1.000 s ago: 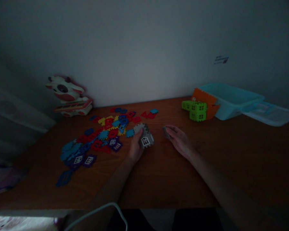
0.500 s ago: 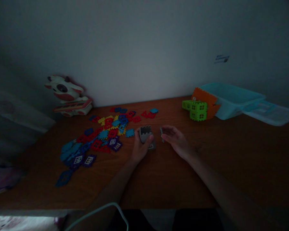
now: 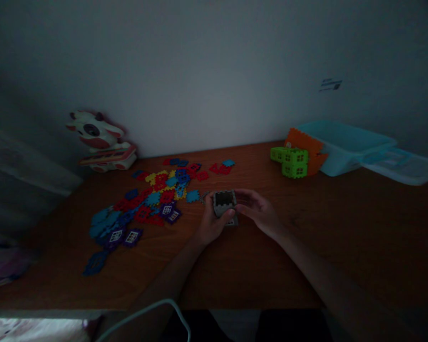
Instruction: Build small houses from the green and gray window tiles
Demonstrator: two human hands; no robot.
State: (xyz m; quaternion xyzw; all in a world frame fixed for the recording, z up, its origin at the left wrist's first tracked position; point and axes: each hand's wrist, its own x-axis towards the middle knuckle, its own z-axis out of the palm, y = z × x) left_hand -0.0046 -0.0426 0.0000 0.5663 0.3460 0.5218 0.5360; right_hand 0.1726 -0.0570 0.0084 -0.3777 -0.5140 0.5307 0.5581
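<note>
My left hand point(image 3: 210, 226) is closed around a small grey box point(image 3: 224, 209) built from notched interlocking panels. Its top is open, and a white window shows low on the near side. My right hand point(image 3: 259, 211) presses a grey panel against the box's right side, thumb in front and fingers behind. That panel is largely covered by the fingers, so I cannot tell whether its teeth are locked. A grey toothed piece point(image 3: 204, 197) lies just left of the box, partly behind my left hand.
Loose interlocking panels point(image 3: 153, 198) in red, blue, yellow and purple spread over the table's left. At the back right stand a green block build point(image 3: 294, 164), orange panels point(image 3: 305, 145) and a light-blue bin point(image 3: 345, 145). A cow-shaped toy keyboard point(image 3: 107, 142) sits back left.
My right hand has brought its grey panel left, from apart to against the box. My left hand and the box have shifted slightly right, uncovering the grey piece beside them.
</note>
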